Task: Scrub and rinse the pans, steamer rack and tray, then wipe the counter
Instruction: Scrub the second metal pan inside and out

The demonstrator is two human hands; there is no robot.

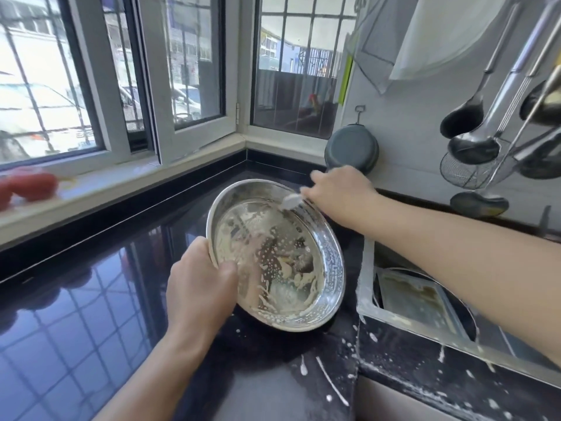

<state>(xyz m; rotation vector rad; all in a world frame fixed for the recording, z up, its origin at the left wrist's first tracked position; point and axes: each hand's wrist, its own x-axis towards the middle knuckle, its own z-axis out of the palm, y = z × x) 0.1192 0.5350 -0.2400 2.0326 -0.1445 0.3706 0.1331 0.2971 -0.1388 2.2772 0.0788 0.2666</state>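
A round steel pan (331, 253), smeared with pale batter, sits tilted on the black counter (91, 299). My left hand (200, 287) grips its near-left rim, thumb inside the pan. My right hand (340, 186) reaches over the far rim and pinches a small whitish, blurred object (290, 201), possibly a spoon or scrubber, just inside the pan. A soiled rectangular tray (419, 302) lies in the sink at the right.
The sink rim (367, 268) and counter front are splashed with batter drips. A dark pan (352, 150) hangs on the wall behind my right hand. Ladles and a strainer (473, 147) hang at the right. Red objects (27, 186) sit on the window sill.
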